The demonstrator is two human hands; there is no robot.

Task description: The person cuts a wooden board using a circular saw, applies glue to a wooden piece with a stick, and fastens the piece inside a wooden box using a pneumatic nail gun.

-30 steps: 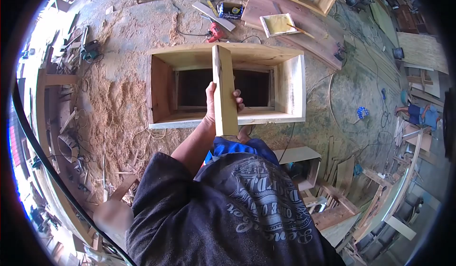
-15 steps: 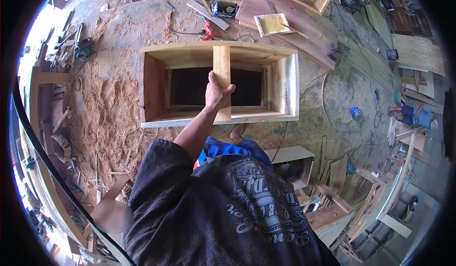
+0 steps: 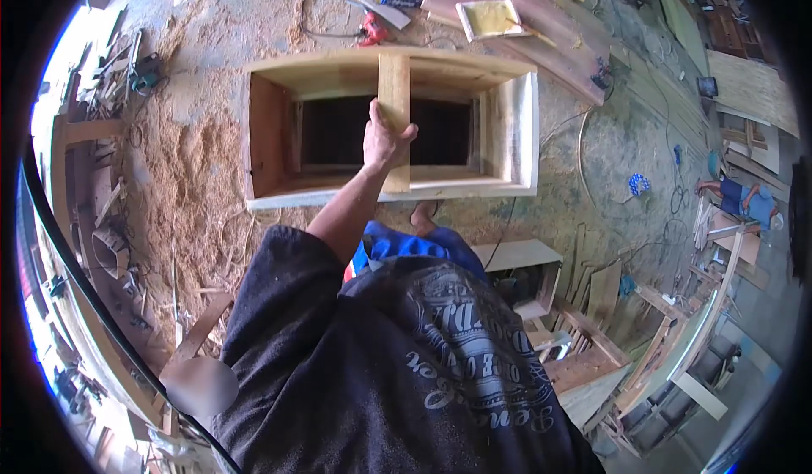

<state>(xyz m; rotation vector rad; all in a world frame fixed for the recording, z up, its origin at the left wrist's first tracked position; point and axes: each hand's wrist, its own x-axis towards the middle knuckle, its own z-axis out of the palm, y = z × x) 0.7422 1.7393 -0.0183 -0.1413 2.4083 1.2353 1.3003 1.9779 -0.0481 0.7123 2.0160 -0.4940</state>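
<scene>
My left hand (image 3: 388,142) grips a pale wooden board (image 3: 394,79), with fingers along its left edge and thumb on the right. The board spans the opening of a rectangular wooden box (image 3: 258,136), from its far wall to its near wall. Inside the box, a dark opening (image 3: 338,136) shows at the bottom, framed by narrow ledges. My right hand is out of view. One bare foot (image 3: 423,213) stands close to the box's near side.
Beyond the box lie a red power tool (image 3: 372,29) with a cord, a wide plank (image 3: 541,38) and a shallow tray (image 3: 489,20). Wood shavings (image 3: 190,153) cover the floor at left. A smaller box (image 3: 516,258) stands near my body. A person (image 3: 748,199) is at far right.
The view has tilted slightly, so the box, the board and the floor items appear higher in the picture. My left hand keeps its hold on the board.
</scene>
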